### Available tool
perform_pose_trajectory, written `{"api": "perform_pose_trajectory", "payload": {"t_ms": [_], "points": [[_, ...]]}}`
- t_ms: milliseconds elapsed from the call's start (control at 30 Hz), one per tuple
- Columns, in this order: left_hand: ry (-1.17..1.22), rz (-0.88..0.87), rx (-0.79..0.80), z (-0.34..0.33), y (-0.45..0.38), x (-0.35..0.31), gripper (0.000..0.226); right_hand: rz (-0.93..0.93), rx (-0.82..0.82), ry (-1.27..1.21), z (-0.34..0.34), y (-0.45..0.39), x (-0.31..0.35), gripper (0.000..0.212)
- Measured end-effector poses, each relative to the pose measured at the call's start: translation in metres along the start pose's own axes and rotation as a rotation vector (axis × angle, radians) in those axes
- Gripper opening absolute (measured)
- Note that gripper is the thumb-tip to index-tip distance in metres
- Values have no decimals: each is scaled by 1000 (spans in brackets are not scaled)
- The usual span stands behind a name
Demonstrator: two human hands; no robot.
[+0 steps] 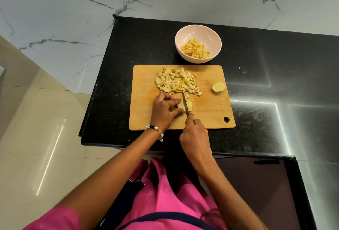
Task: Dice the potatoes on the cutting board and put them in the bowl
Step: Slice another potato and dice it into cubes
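Two lots of diced potato are showing: one batch lying in the bowl (pixel 198 43), a larger pile of dice (pixel 177 81) waiting on the cutting board (pixel 211 112). Left hand (pixel 165 109) is curling its fingers over the potato piece (pixel 184 105) being cut, near the board's front. Right hand (pixel 194 134) is gripping the knife (pixel 185 103), blade standing in that piece. One potato half (pixel 218 87) is sitting uncut at the board's right edge. Judged roughly midway: cutting and transfer are both remaining.
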State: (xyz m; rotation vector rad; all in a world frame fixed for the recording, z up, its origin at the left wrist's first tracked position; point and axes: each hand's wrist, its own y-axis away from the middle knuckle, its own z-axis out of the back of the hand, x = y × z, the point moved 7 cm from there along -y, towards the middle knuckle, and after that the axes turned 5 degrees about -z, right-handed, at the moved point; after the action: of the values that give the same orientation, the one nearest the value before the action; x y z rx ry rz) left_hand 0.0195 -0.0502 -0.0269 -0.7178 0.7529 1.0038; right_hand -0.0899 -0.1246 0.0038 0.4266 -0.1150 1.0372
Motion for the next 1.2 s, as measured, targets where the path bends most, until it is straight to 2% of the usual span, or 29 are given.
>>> {"api": "perform_pose_trajectory", "payload": {"t_ms": [267, 500, 600, 700, 867, 1033, 1200], "points": [[13, 0, -12, -1, 0, 2, 41, -3, -4, 87, -5, 0, 7, 54], [-23, -6, -28, 0, 1, -1, 41, 56, -124, 107, -19, 9, 6, 61], [-36, -9, -36, 1, 1, -2, 42, 20, -60, 136, -24, 20, -6, 62], [-13, 4, -13, 1, 2, -2, 43, 12, -9, 55, -17, 19, -10, 57], [26, 18, 39, 4, 0, 2, 49, 24, -83, -25, -2, 10, -5, 54], [31, 15, 10, 7, 1, 1, 40, 38, -35, 9, -6, 2, 0, 57], [50, 19, -11, 5, 1, 1, 32, 58, -57, 47, -8, 1, 3, 58]]}}
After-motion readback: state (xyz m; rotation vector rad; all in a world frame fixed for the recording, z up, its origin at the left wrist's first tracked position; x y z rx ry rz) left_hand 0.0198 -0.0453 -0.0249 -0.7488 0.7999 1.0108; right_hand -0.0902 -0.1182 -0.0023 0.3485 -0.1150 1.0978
